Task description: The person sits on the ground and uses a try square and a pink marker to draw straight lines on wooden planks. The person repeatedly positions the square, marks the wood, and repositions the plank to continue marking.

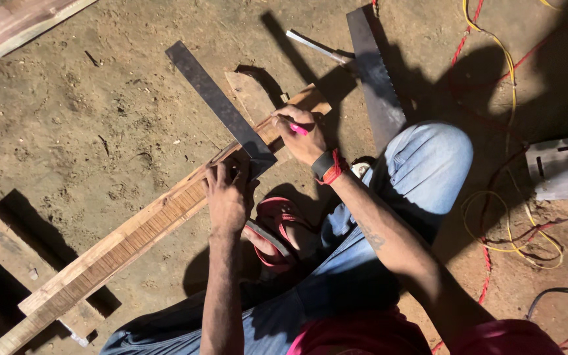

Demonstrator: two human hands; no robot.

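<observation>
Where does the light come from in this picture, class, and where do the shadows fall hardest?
Head view: hard light, seemingly from the lower right, throws dark shadows up and to the left; the left hand and right hand on the wooden plank are sharply lit; the steel square shows no glare; the lower left corner sinks into black; focus is crisp, little blur.

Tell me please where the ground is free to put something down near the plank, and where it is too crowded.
Free: bare dirt left of the steel square, between the long plank and the board at top left. Crowded: the left hand and right hand on the plank, the saw, the wires at right.
</observation>
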